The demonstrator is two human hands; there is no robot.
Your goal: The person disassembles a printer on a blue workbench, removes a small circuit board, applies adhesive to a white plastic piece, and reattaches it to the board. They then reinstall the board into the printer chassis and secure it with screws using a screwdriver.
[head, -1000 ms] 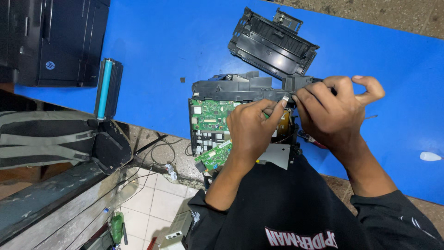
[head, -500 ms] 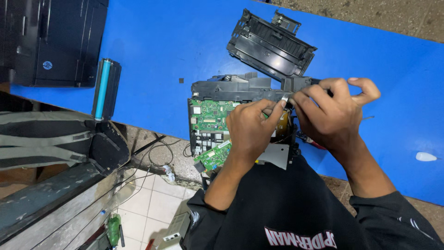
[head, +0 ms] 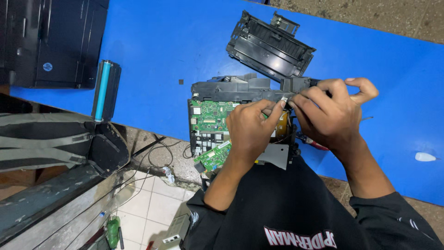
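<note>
A stripped black printer chassis [head: 231, 88] lies at the near edge of the blue table [head: 175, 41], its green circuit board [head: 210, 118] facing up. My left hand [head: 252, 129] rests on the board's right side, its fingertips pinching at a small part by the chassis top. My right hand [head: 330, 113] meets it there, fingers pinched on the same small part against the black frame. What the fingers grip is too small to make out. A smaller green board [head: 213, 157] hangs off the chassis below.
A detached black printer cover [head: 270, 46] lies behind the chassis. A toner cartridge with a cyan roller [head: 105, 90] sits at left, a black printer [head: 51, 41] beyond it. A grey backpack [head: 51, 143] is below the table edge. A small white object [head: 424, 157] lies far right.
Both hands stay pinched at the same spot on the chassis; only the camera view has shifted slightly.
</note>
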